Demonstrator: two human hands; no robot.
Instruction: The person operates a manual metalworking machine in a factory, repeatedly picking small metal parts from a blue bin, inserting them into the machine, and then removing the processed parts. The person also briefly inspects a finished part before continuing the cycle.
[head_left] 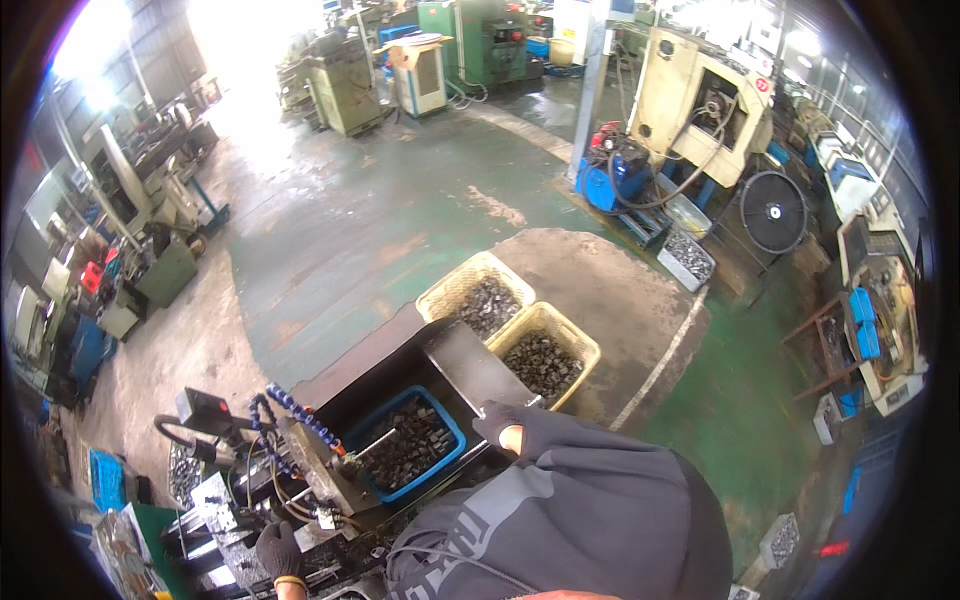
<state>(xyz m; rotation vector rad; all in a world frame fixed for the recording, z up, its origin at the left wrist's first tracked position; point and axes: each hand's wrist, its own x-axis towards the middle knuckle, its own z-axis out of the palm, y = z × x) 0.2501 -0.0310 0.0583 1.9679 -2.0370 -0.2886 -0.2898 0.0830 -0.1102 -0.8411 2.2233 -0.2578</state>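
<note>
My left hand (279, 552), in a dark glove, is at the machine fixture (222, 508) at the lower left. Its back faces up, and its fingertips are too small and dark to make out. Further right, my gloved right hand (497, 424) is at the near corner of a grey metal plate (470, 365), with its fingers curled in. What they hold, if anything, does not show. Between the hands, a blue bin (462, 440) of small dark metal parts (408, 440) sits in the machine's black trough (345, 402). A thin pale rod (376, 443) reaches over the bin.
Two cream crates (592, 357) of metal pieces stand beyond the plate. Blue segmented coolant hoses (300, 412) rise beside the left arm. A black round fan (773, 212), a blue pump unit (612, 182) and a cream machine (690, 95) stand at the far right.
</note>
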